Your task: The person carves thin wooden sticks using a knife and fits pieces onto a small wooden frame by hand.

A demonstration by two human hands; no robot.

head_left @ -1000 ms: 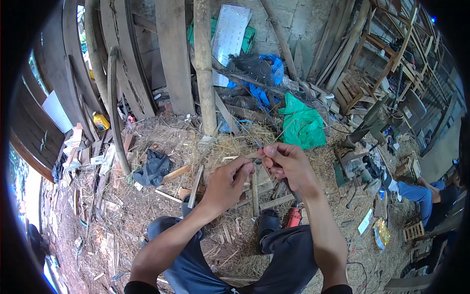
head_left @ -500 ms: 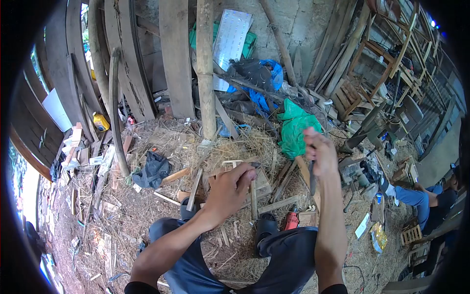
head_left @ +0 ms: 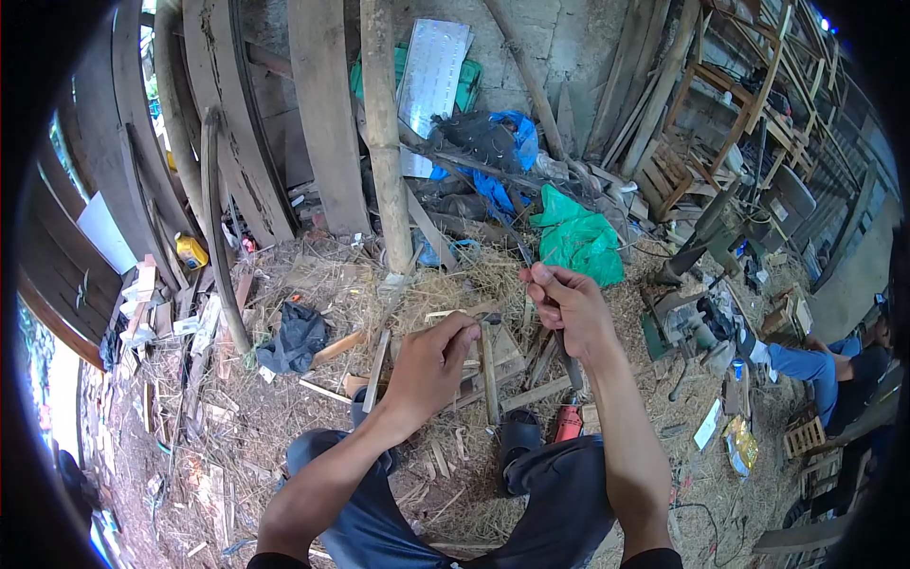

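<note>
My left hand is closed in a pinch, and a small dark piece sticks out past its thumb and forefinger. Up and to the right, my right hand is closed round a long, thin dark tool, whose lower end extends below the palm. Its thumb and forefinger are pressed together near a thin tip that points up. The two hands are apart, above the wood pieces on the ground. What the dark piece is, I cannot make out.
A red tool lies by my sandal. Beyond my hands are a green plastic bag, a black bag and a wooden post. A metal machine stands at the right, with a seated person beyond it.
My hands were together a second ago, then the right hand swung right and was blurred. Now it has come back partway toward the left hand, which has stayed nearly in place.
</note>
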